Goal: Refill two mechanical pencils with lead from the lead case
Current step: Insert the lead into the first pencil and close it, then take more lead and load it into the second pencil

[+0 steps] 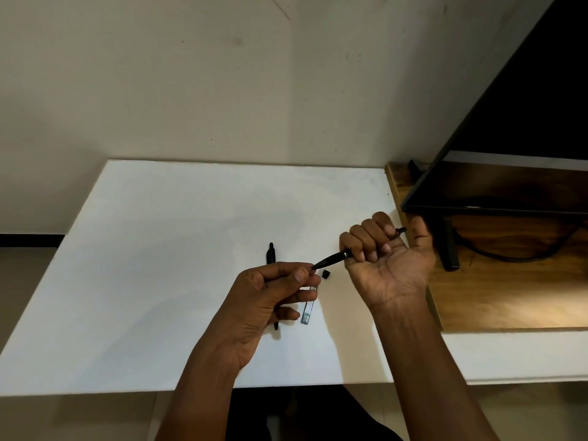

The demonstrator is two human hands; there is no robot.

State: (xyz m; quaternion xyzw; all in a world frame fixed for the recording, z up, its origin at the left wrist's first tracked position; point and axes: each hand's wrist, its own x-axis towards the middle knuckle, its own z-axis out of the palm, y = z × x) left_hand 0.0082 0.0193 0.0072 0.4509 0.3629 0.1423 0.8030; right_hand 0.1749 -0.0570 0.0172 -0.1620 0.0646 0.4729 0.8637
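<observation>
White worktop (159, 249) against a pale scuffed wall (222, 74), wooden desk (509, 297) butting its right side; dark monitor (525, 122) leaning over that desk

Nearest, both forearms coming up from the bottom edge. Left hand (270, 297) curled narrow, thumb and forefinger pinched right at the tip of the held pencil (331, 258); whether a lead sits in that pinch, too fine to tell. Right hand (385, 265) fisted round the same pencil's barrel, its back end poking out past the fingers toward the monitor

Just under the left fingers, the clear lead case (309, 308) lying flat, its small black cap (325, 274) loose beside it. Second pencil (270, 254) flat on the worktop behind the left hand, partly hidden by it

Judged step: feeding or seating lead at the tip. Best done with the barrel held dead steady, lead kept in line with the tip, pushed gently and never bent, since it snaps under side load

Plenty of bare room left and beyond; right side cramped by the desk edge and monitor foot (448, 246), close to the right knuckles. Cap small enough to be flicked away by a careless wrist
</observation>
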